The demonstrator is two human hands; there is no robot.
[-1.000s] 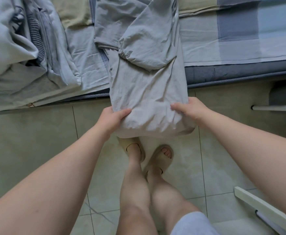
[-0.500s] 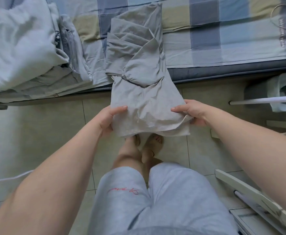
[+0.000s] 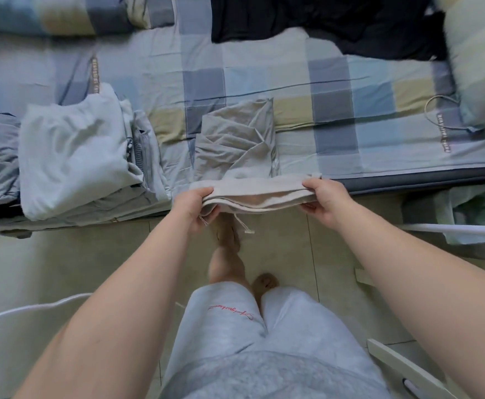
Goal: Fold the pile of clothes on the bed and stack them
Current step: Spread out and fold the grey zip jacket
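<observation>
Well to the left of the grip, a stack of folded clothes (image 3: 74,151) sits on the bed (image 3: 336,110) at its near edge, with a pale top piece over grey ones.

The left hand (image 3: 196,207) clamps the left end of the grey garment (image 3: 253,194), thumb on top and fingers curled underneath. Between the two hands the near end of the garment is doubled over into a flat band held up just off the bed's edge. Beyond the grip, the rest of it lies crumpled on the checked sheet. Just below the grip, near the left hand, a pale cord (image 3: 241,223) hangs from the band toward the tiled floor (image 3: 293,254).

The right hand (image 3: 326,201) pinches the right end of the band the same way, thumb over and fingers under.

Far beyond the grip and to its right, a black garment (image 3: 322,21) lies spread on the bed. A pillow (image 3: 483,61) lies at the far right. Below the grip are the person's grey shorts (image 3: 227,326).
</observation>
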